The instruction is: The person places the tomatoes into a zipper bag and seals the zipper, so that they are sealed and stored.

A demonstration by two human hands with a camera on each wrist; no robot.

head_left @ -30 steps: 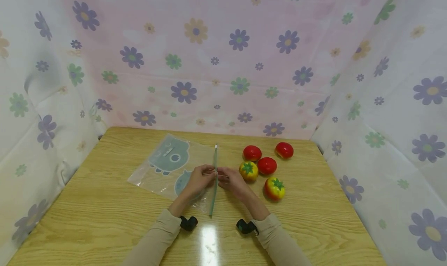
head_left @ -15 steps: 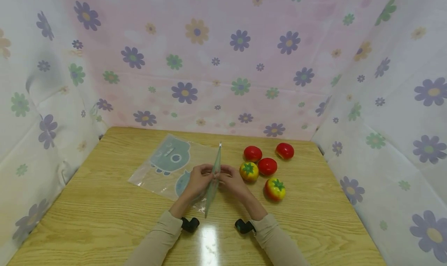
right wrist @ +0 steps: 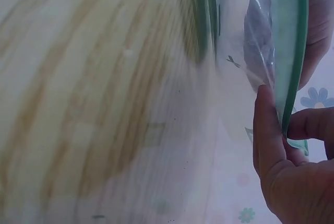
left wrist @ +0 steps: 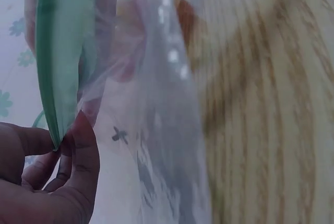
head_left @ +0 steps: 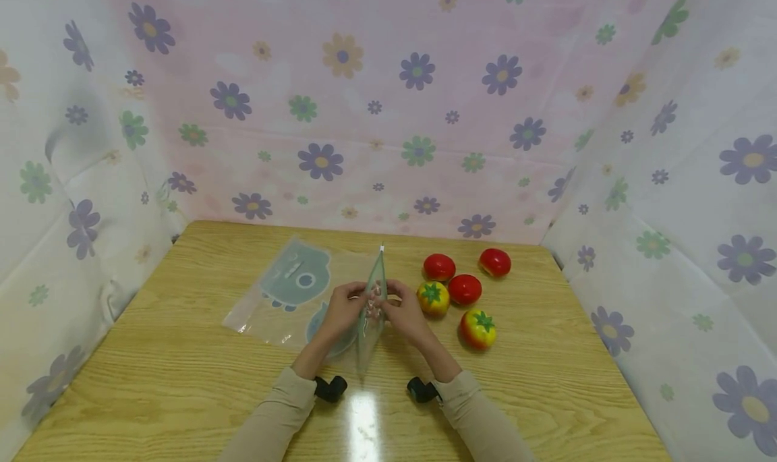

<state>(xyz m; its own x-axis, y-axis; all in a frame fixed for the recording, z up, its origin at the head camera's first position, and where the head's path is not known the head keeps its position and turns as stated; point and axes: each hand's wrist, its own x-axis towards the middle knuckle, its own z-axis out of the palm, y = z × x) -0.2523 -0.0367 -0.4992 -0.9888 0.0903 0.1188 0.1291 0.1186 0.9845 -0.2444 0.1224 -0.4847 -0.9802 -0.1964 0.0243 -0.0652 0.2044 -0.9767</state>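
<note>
A clear plastic zip bag (head_left: 295, 273) with cartoon creatures printed on it lies on its side, its body flat on the table and its mouth raised between my hands. My left hand (head_left: 342, 313) pinches one side of the mouth; in the left wrist view its thumb and fingertips (left wrist: 82, 135) hold the green edge strip (left wrist: 46, 78). On the opposite side, my right hand (head_left: 405, 313) pinches the other green edge (right wrist: 296, 51), as the right wrist view shows. Between the hands the mouth stands parted in a narrow gap. A white zip slider (head_left: 382, 249) sits at its far end.
Right of my hands are several glossy tomato-like fruits: red ones (head_left: 439, 267) at the back and yellow-red ones with green leaf tops (head_left: 477, 329) nearer. One yellow-red fruit (head_left: 433, 299) is close beside my right hand. Flowered cloth (head_left: 388, 111) encloses the wooden table (head_left: 546, 394).
The bag's mouth has gone from a closed thin line to a parted gap as my hands drew its two sides slightly away from each other. The fruits have not moved.
</note>
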